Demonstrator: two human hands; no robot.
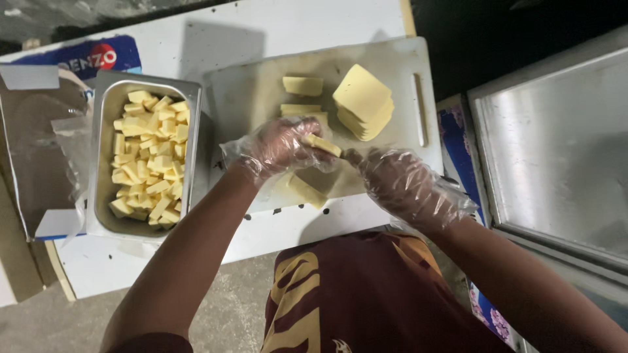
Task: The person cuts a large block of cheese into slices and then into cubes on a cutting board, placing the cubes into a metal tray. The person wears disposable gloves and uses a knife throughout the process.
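head view: the left hand [281,147], in a thin clear plastic glove, has its fingers curled around a pale yellow cheese stick [322,144], pinching it above the white cutting board [255,98]. the right hand [399,186], gloved the same way, is bunched with fingers drawn together just beside the stick's right end; whether it grips anything there i cannot tell, as the crinkled glove hides the fingertips. beneath the hands another cut cheese piece [306,191] lies on the board near its front edge. farther back on the board sit two short cheese blocks [302,85], one behind the other, and to their right a tilted stack of cheese slices [364,102]. left of the board, touching its side, stands a rectangular steel pan [104,150] well filled with cheese cubes and sticks [149,157]. both rest on a white table [294,26]. a sheet of clear plastic wrap [39,144] lies at far left, and a steel surface [562,150] lies at right
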